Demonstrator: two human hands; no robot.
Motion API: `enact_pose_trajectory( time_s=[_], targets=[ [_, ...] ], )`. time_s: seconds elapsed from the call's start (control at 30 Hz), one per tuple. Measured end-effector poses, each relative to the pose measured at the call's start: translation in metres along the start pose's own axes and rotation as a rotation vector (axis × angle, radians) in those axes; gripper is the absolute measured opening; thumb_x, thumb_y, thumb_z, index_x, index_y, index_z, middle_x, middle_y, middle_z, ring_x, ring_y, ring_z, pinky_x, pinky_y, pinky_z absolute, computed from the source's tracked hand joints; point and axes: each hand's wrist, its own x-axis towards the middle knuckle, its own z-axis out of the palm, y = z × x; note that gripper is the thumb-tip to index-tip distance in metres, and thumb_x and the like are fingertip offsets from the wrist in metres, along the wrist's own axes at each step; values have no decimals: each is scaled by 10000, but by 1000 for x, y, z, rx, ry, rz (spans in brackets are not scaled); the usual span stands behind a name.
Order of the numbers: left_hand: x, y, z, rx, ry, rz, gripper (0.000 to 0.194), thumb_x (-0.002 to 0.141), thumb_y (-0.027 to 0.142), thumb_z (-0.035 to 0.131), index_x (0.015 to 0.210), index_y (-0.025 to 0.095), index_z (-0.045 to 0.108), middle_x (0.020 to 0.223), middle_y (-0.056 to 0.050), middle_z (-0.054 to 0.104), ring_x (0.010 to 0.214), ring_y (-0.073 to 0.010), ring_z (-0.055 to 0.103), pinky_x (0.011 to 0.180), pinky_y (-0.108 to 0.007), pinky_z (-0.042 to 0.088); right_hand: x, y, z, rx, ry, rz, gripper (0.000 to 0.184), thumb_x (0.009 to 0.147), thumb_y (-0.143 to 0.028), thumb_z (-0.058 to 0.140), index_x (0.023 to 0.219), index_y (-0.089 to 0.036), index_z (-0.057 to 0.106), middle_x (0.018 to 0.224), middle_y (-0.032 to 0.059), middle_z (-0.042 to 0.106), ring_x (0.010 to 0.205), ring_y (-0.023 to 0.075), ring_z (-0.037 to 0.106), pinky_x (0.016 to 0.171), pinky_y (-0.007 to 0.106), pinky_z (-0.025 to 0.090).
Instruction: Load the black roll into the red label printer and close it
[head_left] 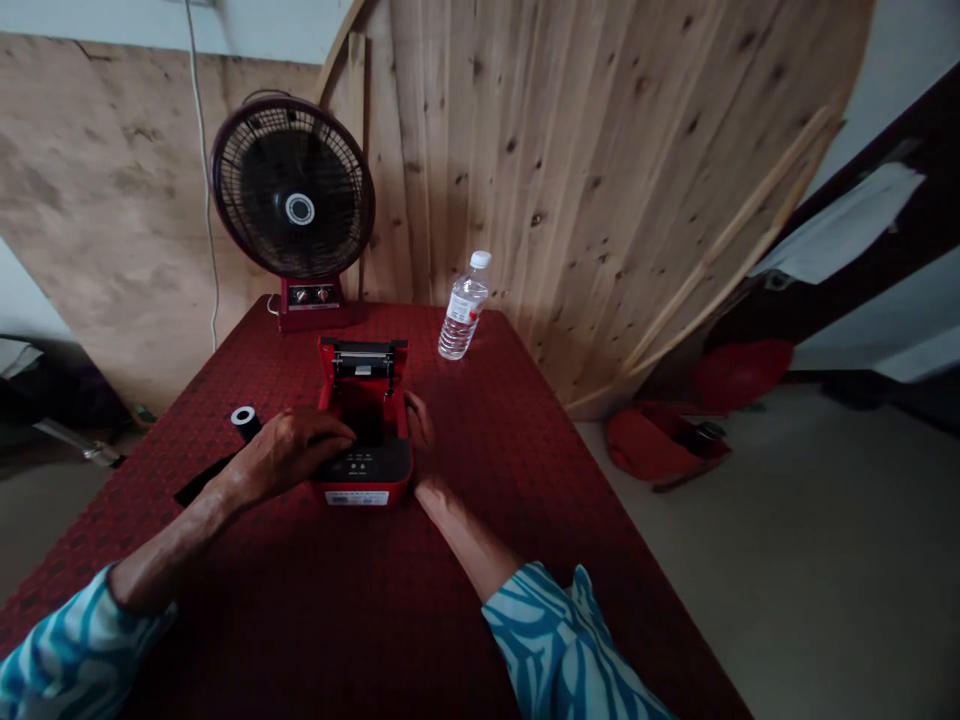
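A red and black receipt printer (364, 462) sits on the table with its lid (363, 358) raised, and the dark paper bay behind its front panel is exposed. My left hand (296, 447) reaches over the printer's left side. Its fingers are pressed together, with the tips at the bay's front edge; anything between them is hidden. Against the right side of the printer, my right hand (421, 428) is curled and grips the casing, part of its fingers out of sight. A small dark paper roll (245, 421) with a white end lies left of the printer, beyond my left wrist.
A flat black piece (201, 483) lies partly under my left forearm. At the back of the red-clothed table (480, 620) stand a fan (296, 200) and a water bottle (463, 312). Wooden boards (525, 180) lean behind. A red container (660, 440) is on the floor at right.
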Motion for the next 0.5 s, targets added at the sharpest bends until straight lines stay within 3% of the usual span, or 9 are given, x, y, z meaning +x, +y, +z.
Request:
enact_pose_trajectory(
  time_s=[0.2,0.4,0.5],
  targets=[
    [2,-1,3,-17,39,40,267,912,375,553,1048,216,719,1002,-47,755,911,-201,697,802,-299,513,0,-3,1,-22,5,-2,387,860,-423,457,1129,-212,639,1186,71,685,1129,219,605,1024,407,436],
    [6,3,8,-34,88,-95,252,931,363,508,918,221,716,907,-16,742,788,-167,679,723,-281,509,0,2,-1,-8,1,-9,376,877,-428,460,1139,-228,641,1195,53,683,1139,203,598,1035,390,429],
    [1,13,12,88,160,14,284,968,361,462,910,225,704,909,-25,737,853,-186,668,810,-334,478,0,3,-1,-17,-10,-15,371,882,-412,458,1153,-233,639,1206,50,681,1145,199,596,1037,388,426]
  ],
)
